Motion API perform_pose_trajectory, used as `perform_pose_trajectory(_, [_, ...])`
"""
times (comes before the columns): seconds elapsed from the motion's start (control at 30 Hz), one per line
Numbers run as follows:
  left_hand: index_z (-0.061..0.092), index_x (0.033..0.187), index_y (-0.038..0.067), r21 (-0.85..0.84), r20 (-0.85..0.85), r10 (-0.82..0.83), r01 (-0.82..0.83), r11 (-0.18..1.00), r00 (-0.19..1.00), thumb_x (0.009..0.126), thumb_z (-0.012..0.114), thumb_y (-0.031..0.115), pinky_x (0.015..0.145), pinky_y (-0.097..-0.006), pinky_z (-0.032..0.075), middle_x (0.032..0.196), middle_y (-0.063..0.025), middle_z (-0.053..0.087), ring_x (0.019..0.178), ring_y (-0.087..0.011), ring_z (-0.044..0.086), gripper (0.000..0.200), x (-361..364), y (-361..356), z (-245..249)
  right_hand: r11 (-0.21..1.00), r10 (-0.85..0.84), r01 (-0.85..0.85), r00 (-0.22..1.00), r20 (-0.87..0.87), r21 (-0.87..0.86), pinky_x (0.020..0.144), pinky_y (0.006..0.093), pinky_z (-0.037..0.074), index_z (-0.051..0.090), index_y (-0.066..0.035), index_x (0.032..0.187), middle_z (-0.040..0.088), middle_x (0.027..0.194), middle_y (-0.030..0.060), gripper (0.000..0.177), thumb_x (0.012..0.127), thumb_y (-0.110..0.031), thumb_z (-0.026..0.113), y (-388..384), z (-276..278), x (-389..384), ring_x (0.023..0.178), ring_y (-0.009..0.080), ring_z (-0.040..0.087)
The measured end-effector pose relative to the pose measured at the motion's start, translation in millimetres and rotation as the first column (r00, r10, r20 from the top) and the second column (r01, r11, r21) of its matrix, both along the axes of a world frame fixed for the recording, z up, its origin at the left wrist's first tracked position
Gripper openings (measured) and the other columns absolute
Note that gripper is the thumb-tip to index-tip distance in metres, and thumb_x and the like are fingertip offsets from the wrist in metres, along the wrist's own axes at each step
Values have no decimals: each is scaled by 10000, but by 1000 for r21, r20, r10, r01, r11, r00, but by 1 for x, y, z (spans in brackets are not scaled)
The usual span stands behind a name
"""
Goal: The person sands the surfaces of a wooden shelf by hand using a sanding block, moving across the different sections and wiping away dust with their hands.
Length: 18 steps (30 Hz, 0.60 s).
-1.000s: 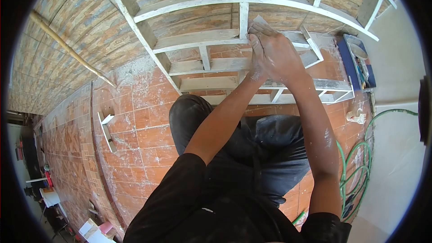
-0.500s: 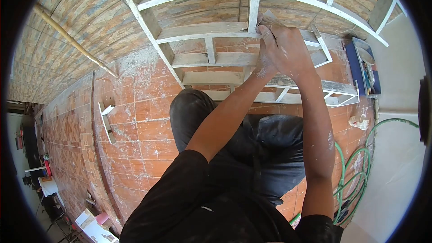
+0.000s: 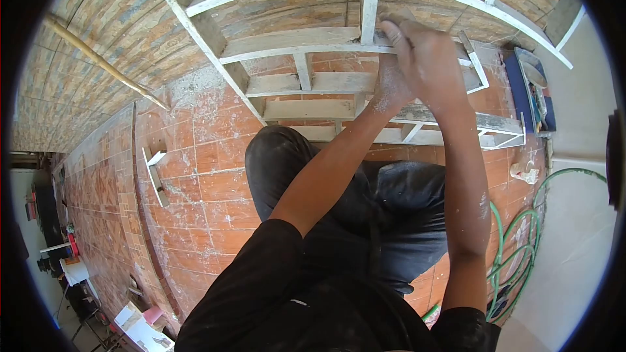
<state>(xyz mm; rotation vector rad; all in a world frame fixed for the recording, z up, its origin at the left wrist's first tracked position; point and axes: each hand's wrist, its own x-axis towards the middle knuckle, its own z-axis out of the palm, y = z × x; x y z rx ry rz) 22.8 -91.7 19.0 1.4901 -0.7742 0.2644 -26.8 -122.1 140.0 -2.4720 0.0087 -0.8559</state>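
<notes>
A white-painted wooden frame (image 3: pixel 293 44) of rails and short cross pieces stands before me, its paint dusty and worn. My right hand (image 3: pixel 432 58) is closed at a middle rail, just right of a short upright (image 3: pixel 369 13). A thin greyish edge shows above its fingers; I cannot make out what it is. My left hand (image 3: pixel 391 75) is at the same rail, lower and partly behind the right hand. Its fingers are hidden. White dust coats both hands and wrists.
Stone-patterned wall tiles rise behind the frame. A wooden pole (image 3: pixel 104 60) leans at left; a small white wooden piece (image 3: pixel 155 176) lies on the dusty orange tiles. At right are a blue tray (image 3: pixel 521 91) with tools and a coiled green hose (image 3: pixel 499 248).
My right hand has shifted slightly up and to the right along the rail, and is a little blurred. The left hand has moved slightly with it. The camera view has tilted a little.
</notes>
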Motion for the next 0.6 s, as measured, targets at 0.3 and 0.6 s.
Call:
perform_pose_trajectory(0.3, [458,1133,-1,18,20,23,-23,1000,1000,816,686,239,815,-389,455,1060,-185,544,986,-299,563,458,-3,1,-1,898,272,-268,962,-38,-348,862,462,469,587,80,1038,604,1067,268,275,912,-158,531,-11,-1,-2,996,404,578])
perform_pose_trajectory(0.6, [474,1127,-5,146,120,67,-85,986,990,816,682,243,793,-401,468,1045,-197,561,949,-322,583,449,-3,1,-7,791,121,-270,949,-291,-549,867,387,520,572,82,1118,580,1182,255,361,894,-201,573,0,8,-15,1036,368,602])
